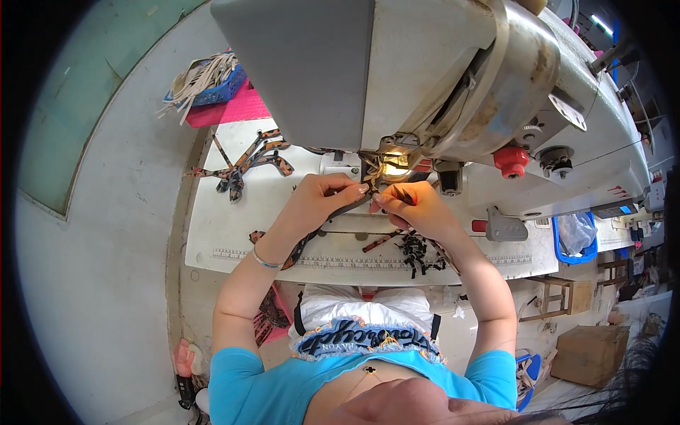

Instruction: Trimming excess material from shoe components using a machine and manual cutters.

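Note:
A dark strap with a tan pattern (pixel 370 170) lies under the lit needle area of a sewing machine (pixel 432 106). My left hand (pixel 322 202) is closed on the strap's near part, thumb and forefinger pinched just in front of the needle area. From there the strap (pixel 312 241) trails back below my left wrist. My right hand (pixel 418 209) is closed too, its fingertips pinching at the strap's right edge, close to the left fingertips. A small dark pointed piece (pixel 404 195) shows among the right fingers; its kind is unclear. The needle itself is hidden.
Patterned straps (pixel 237 166) lie in a heap at the table's left. Short black pieces (pixel 416 253) are scattered near the front edge, by a printed ruler (pixel 333 262). A blue basket (pixel 212 92) of pale strips stands at back left, a blue bin (pixel 575 244) at right.

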The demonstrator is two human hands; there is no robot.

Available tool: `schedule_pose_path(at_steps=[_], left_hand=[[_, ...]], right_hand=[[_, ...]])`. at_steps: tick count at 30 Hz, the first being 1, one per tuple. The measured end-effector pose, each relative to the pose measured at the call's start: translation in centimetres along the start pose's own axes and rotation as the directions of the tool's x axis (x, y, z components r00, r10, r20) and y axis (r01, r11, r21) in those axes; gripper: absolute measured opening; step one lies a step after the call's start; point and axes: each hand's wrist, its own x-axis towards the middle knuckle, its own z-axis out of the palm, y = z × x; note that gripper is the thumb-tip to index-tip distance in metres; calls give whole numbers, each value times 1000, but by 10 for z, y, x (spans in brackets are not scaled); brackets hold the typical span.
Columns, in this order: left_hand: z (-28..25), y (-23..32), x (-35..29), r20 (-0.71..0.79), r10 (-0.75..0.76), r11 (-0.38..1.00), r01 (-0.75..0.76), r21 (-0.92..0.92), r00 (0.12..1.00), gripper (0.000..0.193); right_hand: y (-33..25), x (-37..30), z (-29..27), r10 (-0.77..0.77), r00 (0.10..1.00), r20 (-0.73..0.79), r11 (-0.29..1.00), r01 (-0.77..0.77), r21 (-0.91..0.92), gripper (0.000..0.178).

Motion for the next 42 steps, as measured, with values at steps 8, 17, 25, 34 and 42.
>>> schedule_pose_path(at_steps=[8,17,25,34,42], left_hand=[[14,4,-4,-94,62,997,-57,55,994,25],[31,14,-4,-198,76,994,-59,91,977,28],[39,8,-10,-221,104,986,-71,152,970,27],[41,7,-13,-259,85,986,-44,160,962,25],[49,1,-28,-218,38,999,-44,-21,975,21]], right_hand=[[1,-22,-35,-43,994,-100,939,6,-344,24],[26,-8,-45,-364,747,-557,907,147,-395,21],[-3,-12,-33,-385,592,-708,918,322,-231,9],[8,-12,-40,-344,623,-702,939,212,-272,16],[18,-11,-43,-683,557,-473,631,123,-766,19]])
